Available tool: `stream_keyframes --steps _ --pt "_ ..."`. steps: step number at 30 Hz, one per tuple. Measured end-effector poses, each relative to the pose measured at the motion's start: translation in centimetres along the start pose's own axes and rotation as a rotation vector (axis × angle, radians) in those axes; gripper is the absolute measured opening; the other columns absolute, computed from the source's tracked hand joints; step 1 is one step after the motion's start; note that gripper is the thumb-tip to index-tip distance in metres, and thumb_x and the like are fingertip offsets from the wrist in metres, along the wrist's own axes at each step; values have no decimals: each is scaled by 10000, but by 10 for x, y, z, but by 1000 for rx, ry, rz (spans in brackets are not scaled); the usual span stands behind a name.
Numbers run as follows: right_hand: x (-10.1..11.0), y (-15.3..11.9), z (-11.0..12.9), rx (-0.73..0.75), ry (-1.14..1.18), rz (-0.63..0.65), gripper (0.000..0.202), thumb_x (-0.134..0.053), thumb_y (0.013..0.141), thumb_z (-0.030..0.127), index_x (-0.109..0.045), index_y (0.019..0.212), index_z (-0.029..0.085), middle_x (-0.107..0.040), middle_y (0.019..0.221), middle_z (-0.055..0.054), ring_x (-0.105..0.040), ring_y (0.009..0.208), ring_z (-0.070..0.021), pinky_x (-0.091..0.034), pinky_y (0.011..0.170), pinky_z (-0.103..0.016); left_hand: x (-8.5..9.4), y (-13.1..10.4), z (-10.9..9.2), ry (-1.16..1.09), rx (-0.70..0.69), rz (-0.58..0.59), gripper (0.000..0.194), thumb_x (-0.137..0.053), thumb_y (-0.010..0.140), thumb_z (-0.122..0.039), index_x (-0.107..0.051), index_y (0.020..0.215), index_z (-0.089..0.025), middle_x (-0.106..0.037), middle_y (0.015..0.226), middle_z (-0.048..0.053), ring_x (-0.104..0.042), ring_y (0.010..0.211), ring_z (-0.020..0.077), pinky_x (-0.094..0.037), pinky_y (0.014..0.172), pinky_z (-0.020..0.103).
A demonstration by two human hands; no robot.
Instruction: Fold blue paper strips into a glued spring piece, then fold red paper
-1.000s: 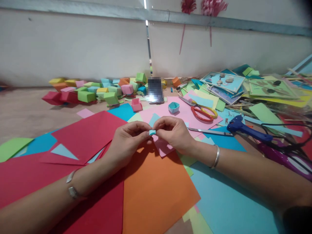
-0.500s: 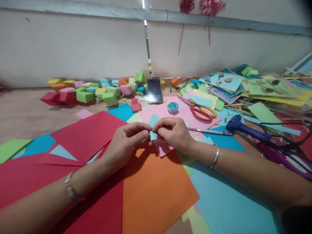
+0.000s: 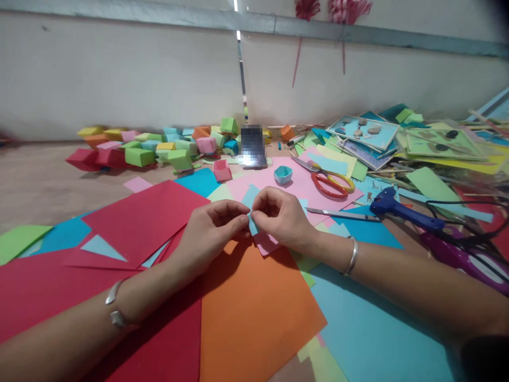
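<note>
Between my fingertips is a small piece of light blue paper [image 3: 253,227], mostly covered by the fingers. My left hand [image 3: 217,231] pinches it from the left, thumb and forefinger together. On the other side my right hand [image 3: 281,218] grips its right edge, fingers curled in. Both hands hover above a large orange sheet [image 3: 254,313] and a small pink piece of paper [image 3: 266,244]. Just beyond them a small open light blue folded paper box [image 3: 282,174] rests on a pink sheet [image 3: 254,183]. A pink paper box [image 3: 221,170] stands to its left.
Red-handled scissors [image 3: 330,183], a craft knife [image 3: 342,214] and a blue hammer-shaped tool [image 3: 405,209] lie at right, near a purple tool [image 3: 457,254] with a black cord. Folded paper blocks [image 3: 139,156] line the wall behind. Red sheets [image 3: 147,220] spread at left.
My right hand has lifted slightly and its fingers have shifted on the light blue paper, which now shows as a narrower strip between the hands. The camera view has shifted a little.
</note>
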State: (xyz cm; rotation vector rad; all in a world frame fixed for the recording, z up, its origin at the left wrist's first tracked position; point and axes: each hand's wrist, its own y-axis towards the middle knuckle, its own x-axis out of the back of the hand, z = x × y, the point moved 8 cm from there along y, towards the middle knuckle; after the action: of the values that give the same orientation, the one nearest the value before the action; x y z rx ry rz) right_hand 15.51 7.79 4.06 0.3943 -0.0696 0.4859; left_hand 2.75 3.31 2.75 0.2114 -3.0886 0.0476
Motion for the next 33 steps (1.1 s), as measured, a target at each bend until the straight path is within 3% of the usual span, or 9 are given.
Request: stream_keyframes --steps 6,11,13,24,33 --pt "1 -3 9 75 -93 5 62 -573 789 169 -559 745 209 -606 730 20 -552 671 -127 -469 644 -269 -1 1 10 -112 60 38 224 -888 630 -331 -750 730 -186 -712 602 27 -678 535 179 -576 555 293" --pt "-4 -5 24 325 -215 114 219 -500 814 66 -649 843 224 -684 888 -27 -620 848 -173 -505 802 -328 6 1 17 -240 132 -43 271 -917 590 -329 -743 726 -174 -735 638 41 -698 535 194 -580 532 299" --pt "-5 -5 23 362 -235 132 236 -506 801 45 -652 839 227 -686 902 -30 -634 890 -183 -513 824 -336 7 2 20 -273 154 -64 287 -928 570 -320 -744 728 -167 -745 654 50 -710 557 203 -592 546 308" --pt "4 -2 17 342 -272 23 182 -616 814 48 -720 789 195 -725 938 -48 -679 917 -169 -540 858 -328 6 6 24 -388 161 -105 334 -962 491 -265 -764 735 -152 -739 638 30 -715 593 158 -619 632 264" --pt "8 2 -2 58 -74 -76 125 -705 735 72 -740 709 190 -737 882 -41 -679 831 -153 -542 717 -279 8 6 21 -305 123 -80 296 -950 516 -284 -765 720 -177 -756 653 19 -687 570 120 -561 565 194"
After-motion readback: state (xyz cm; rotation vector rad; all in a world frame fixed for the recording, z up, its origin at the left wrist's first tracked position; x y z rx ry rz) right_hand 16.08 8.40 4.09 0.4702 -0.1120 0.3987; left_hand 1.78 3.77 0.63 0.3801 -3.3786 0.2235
